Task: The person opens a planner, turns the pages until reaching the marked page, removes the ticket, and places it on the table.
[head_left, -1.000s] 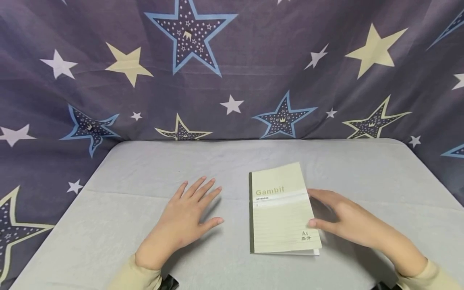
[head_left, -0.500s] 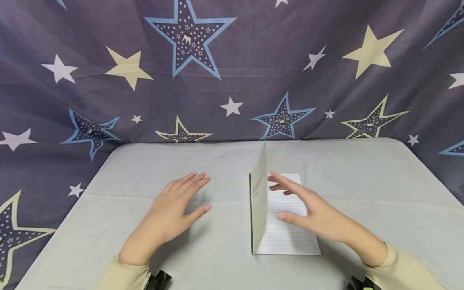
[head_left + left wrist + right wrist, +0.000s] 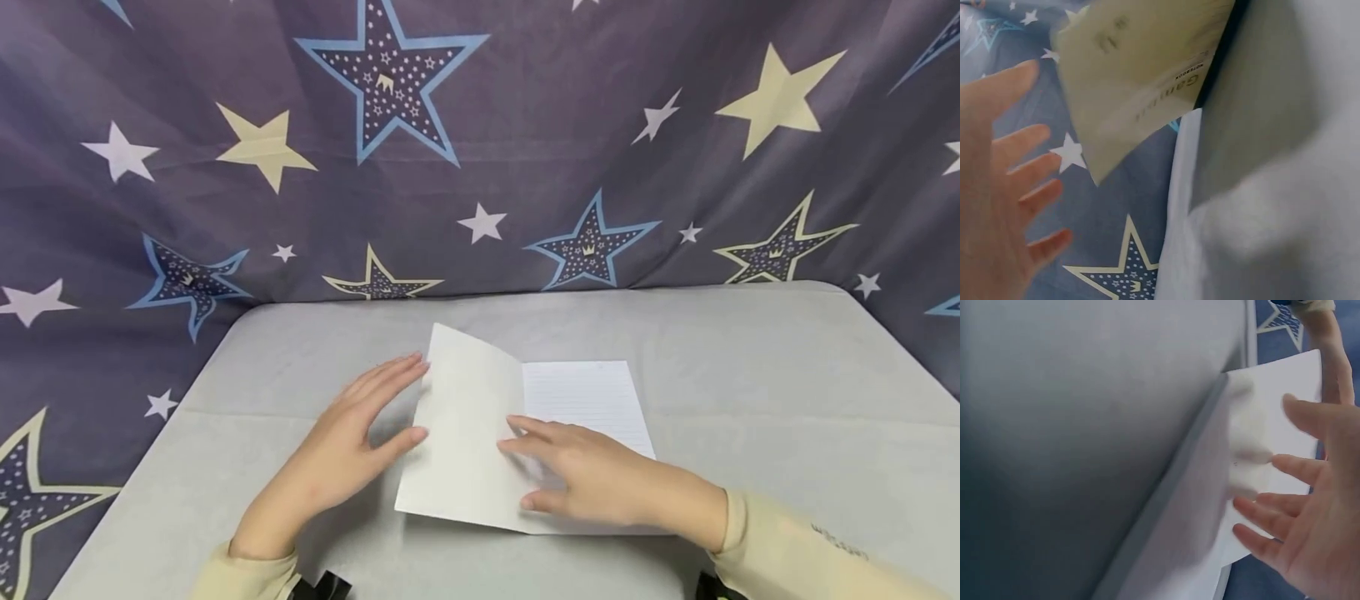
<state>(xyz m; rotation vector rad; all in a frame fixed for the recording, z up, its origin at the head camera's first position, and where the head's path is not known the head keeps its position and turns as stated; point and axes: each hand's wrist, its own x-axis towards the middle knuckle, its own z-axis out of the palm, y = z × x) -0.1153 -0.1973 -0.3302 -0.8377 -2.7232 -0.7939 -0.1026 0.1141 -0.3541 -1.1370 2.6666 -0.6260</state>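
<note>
A notebook [image 3: 585, 392] lies spread on the table, its lined page at the right. Its cover [image 3: 465, 433] leans over to the left, raised off the table with the blank inner side up; the left wrist view shows the printed outside of the cover [image 3: 1141, 75]. Beside the cover's outer edge is my left hand [image 3: 333, 450], fingers extended; whether it touches the edge I cannot tell. My right hand [image 3: 592, 471] reaches across the lined page, fingers spread near the fold and the cover. In the right wrist view the right hand [image 3: 1310, 506] pinches nothing.
A pale grey cloth covers the table [image 3: 765, 433]. Behind it hangs a dark curtain [image 3: 525, 108] printed with stars. Black straps show at both wrists.
The notebook's cover has swung from nearly closed, through upright, over to the left. My right hand has moved left across the page. The left hand has shifted slightly and now sits beside the cover.
</note>
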